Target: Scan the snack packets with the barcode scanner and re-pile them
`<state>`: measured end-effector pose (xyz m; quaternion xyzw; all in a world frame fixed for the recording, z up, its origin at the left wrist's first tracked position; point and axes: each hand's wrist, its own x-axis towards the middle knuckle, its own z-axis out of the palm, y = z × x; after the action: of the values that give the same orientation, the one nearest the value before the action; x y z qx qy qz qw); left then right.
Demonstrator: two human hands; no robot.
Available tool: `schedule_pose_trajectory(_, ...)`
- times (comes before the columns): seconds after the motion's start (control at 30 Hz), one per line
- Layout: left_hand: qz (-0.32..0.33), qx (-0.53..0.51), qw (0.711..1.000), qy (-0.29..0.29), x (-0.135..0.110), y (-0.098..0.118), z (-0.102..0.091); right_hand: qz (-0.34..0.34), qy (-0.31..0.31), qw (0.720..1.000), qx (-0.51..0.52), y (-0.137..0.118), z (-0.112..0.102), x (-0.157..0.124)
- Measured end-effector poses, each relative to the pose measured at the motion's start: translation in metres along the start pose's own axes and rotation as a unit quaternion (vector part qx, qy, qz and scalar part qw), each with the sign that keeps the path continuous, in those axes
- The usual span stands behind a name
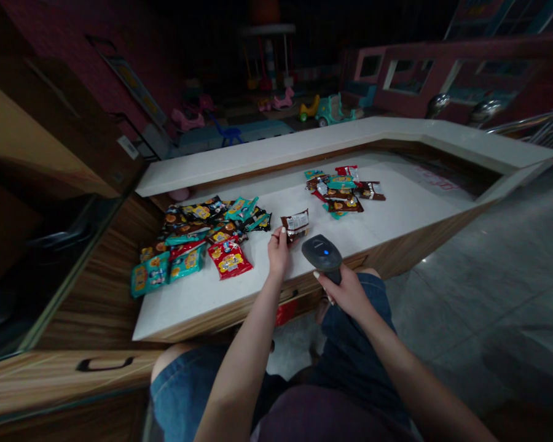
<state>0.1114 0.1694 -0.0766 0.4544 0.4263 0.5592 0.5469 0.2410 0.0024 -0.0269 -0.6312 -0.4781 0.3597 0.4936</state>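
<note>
My left hand (280, 250) is closed on a brown snack packet (295, 224), its pale printed label side turned up, just above the white counter (267, 270). In my right hand (348, 290) is a dark handheld barcode scanner (321, 252) with a blue light on top, its head close to the packet. To the left lies a heap of snack packets (203, 230) in teal, black, brown and red. A red packet (230, 258) lies nearest my left hand on that side. Farther right is a second, smaller pile of packets (341, 191).
A raised white ledge (258, 156) runs along the counter's far side. Below the counter is a drawer with a dark handle (289, 296). A cardboard box (74, 104) stands at the left. Beyond the ledge are toy vehicles (332, 112) and a blue chair (228, 132).
</note>
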Motion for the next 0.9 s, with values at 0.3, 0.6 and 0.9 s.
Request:
schedule_pose_trajectory(0.3,0.053,0.093,0.994,0.002,-0.008,0.013,0.001,-0.014,-0.010,1.000,-0.010,-0.013,0.006,0.005)
schedule_pose_trajectory(0.6,0.028,0.045,0.999,0.014,-0.006,0.008,0.003,-0.022,0.006,1.000,-0.018,-0.009,0.005,0.003)
schedule_pose_trajectory(0.9,0.122,0.093,0.984,0.091,-0.027,0.026,-0.020,0.004,-0.008,1.000,0.006,0.000,0.000,-0.002)
